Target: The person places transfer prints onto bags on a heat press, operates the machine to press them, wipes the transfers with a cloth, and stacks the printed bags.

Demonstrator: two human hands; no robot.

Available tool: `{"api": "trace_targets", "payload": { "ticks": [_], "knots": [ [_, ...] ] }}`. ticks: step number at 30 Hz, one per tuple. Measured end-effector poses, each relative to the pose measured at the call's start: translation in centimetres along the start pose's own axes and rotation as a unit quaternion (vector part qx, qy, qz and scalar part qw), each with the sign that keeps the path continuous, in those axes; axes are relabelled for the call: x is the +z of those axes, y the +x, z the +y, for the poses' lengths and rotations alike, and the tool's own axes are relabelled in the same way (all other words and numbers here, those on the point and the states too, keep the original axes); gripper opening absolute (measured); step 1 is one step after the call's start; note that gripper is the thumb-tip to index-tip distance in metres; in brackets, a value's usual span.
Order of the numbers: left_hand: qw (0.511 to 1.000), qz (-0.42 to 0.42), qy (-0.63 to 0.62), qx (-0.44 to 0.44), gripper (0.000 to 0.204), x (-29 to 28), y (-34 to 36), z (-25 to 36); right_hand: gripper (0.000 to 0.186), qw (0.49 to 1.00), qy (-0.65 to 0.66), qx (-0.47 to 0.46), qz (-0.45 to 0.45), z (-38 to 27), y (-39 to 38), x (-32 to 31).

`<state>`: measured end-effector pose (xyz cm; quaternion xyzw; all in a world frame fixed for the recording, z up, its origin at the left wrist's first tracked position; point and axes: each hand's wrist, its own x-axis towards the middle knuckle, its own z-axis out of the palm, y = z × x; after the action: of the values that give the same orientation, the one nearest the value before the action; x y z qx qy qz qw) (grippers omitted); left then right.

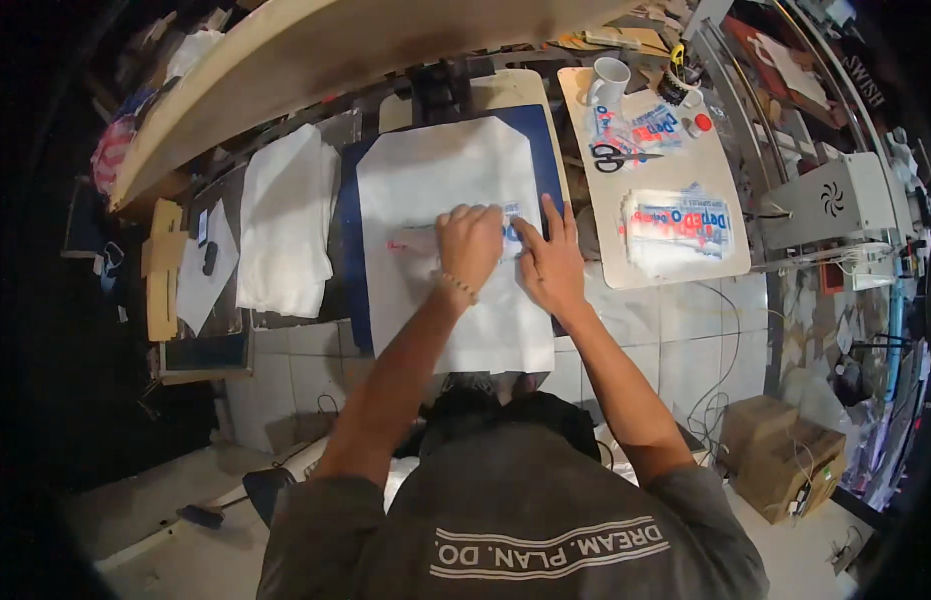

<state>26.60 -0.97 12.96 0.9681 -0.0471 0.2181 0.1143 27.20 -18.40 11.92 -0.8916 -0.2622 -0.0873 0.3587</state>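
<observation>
A flat white sheet of cloth or bag material (446, 320) with slanted far corners lies on a dark blue pad (544, 135). Across its middle is a print or clear film (510, 232) in blue and red, partly covered by my hands. My left hand (471, 245), wearing a beaded bracelet, rests on this print with its fingers curled under; what they hold, if anything, is hidden. At the print's right end my right hand (554, 265) lies with fingers spread, its index finger touching the edge.
A beige board (616, 255) on the right carries a stack of printed films (678, 232), black-handled scissors (611, 158) and a white mug (610, 80). Folded white cloths (286, 225) lie to the left. A broad pale panel (316, 50) spans the far side.
</observation>
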Motion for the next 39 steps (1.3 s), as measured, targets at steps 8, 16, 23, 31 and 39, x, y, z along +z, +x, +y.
{"api": "trace_targets", "payload": {
  "ticks": [8, 16, 23, 31, 39],
  "knots": [
    [0.999, 0.044, -0.023, 0.002, 0.009, 0.6, -0.7, 0.1, 0.057, 0.999, -0.037, 0.008, 0.002, -0.8, 0.2, 0.2],
    [1.000, 0.018, 0.022, 0.002, 0.009, 0.0, -0.5, 0.8, 0.058, 1.000, -0.030, 0.004, -0.004, -0.6, 0.3, 0.3],
    [0.991, 0.097, -0.037, -0.089, 0.007, -1.0, -5.6, -9.5, 0.059, 0.998, -0.068, 0.013, -0.010, -0.8, 0.1, 0.3],
    [0.980, 0.107, 0.097, -0.133, 0.014, -3.0, -6.8, -12.0, 0.059, 0.998, -0.054, 0.005, 0.013, -0.3, 0.1, 0.1],
    [0.979, 0.199, 0.039, 0.023, 0.012, -0.7, -10.0, -10.6, 0.058, 0.999, -0.038, -0.007, 0.008, -0.9, 0.1, 1.0]
  ]
}}
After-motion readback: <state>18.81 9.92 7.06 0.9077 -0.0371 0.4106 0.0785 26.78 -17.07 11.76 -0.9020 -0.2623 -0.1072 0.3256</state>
